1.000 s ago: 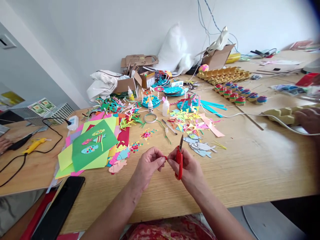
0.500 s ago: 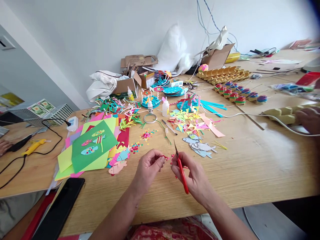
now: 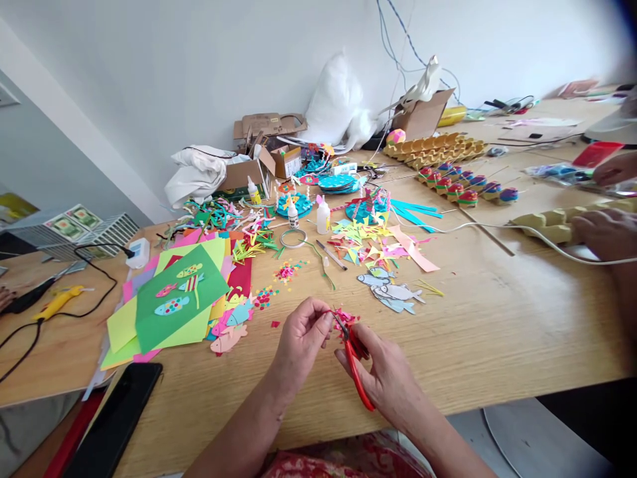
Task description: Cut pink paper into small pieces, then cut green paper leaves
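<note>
My right hand (image 3: 383,372) is closed round a pair of red-handled scissors (image 3: 357,372), their blades pointing up and left toward my other hand. Between thumb and finger, my left hand (image 3: 306,335) pinches a small piece of red paper (image 3: 330,312), mostly hidden by the fingers. The blade tips are at this paper; whether they touch it I cannot tell. Beneath the scissors lies a little heap of red-pink paper scraps (image 3: 347,317). A single red scrap (image 3: 275,324) rests left of my left hand. Paper fish (image 3: 398,292) lie beyond my right hand.
Coloured sheets under a green card (image 3: 172,318) with fish on it lie left, near a black phone (image 3: 117,415). Glue bottles (image 3: 323,216) and paper strips stand or lie ahead. At right, another person's hand (image 3: 602,232) is by an egg carton (image 3: 542,226); a white cord (image 3: 472,232) crosses the table.
The scissors have swung left, bringing their tips to the paper in my left hand. The view has shifted slightly right. Another hand of the co-worker now shows at far right.
</note>
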Available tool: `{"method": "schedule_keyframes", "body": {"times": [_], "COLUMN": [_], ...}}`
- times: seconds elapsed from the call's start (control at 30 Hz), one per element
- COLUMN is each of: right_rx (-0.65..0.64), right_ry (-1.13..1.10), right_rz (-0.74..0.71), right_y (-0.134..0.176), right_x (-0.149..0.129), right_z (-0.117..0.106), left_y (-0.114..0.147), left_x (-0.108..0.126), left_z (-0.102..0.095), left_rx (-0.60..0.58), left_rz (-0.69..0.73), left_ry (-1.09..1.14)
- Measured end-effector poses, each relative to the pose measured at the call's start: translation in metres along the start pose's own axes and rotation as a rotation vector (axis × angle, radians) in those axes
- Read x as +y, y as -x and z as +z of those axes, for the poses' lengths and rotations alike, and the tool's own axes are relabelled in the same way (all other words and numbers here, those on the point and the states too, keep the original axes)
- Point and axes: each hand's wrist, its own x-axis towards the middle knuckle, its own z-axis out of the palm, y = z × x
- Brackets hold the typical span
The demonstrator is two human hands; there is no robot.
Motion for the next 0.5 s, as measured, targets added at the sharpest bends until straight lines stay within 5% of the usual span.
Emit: {"method": "schedule_keyframes", "body": {"times": [0.5], "right_rx": [0.014], "right_ry": [-0.011], "right_rz": [0.005], "right_y": [-0.0001], "right_x": [0.0053], "right_z": [0.0018], "left_y": [0.0011], "left_x": [-0.0012], "left_z": [-0.0013], "left_rx": [-0.081], "left_rz": [-0.027], "left_ry": [-0.073]}}
